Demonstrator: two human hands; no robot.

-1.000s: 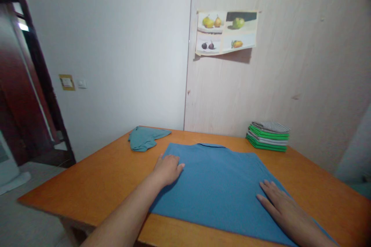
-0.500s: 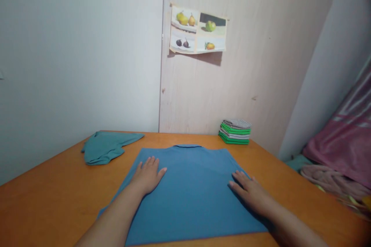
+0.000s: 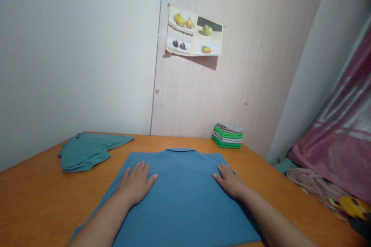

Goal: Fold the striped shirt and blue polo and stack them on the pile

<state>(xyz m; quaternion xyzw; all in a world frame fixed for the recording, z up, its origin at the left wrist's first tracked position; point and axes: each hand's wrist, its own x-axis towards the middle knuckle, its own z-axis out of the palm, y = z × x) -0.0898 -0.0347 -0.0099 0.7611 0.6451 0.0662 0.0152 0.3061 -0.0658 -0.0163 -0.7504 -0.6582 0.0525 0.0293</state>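
Orange table [image 3: 34, 200]: left hand [image 3: 136, 182] and right hand [image 3: 230, 181], both spread flat, press a blue shirt [image 3: 182, 204], likely soft and light, best gripped at its edges.

Your count: one worktop [image 3: 34, 197]. Two hands, one left hand [image 3: 136, 183] and one right hand [image 3: 230, 181]. One blue shirt [image 3: 182, 197], under your fingers. One teal garment [image 3: 87, 154], beyond your left fingers. One stack of folded cloths [image 3: 227, 136], well beyond your right fingers. One fruit poster [image 3: 193, 32], four pictures, high above your fingers.
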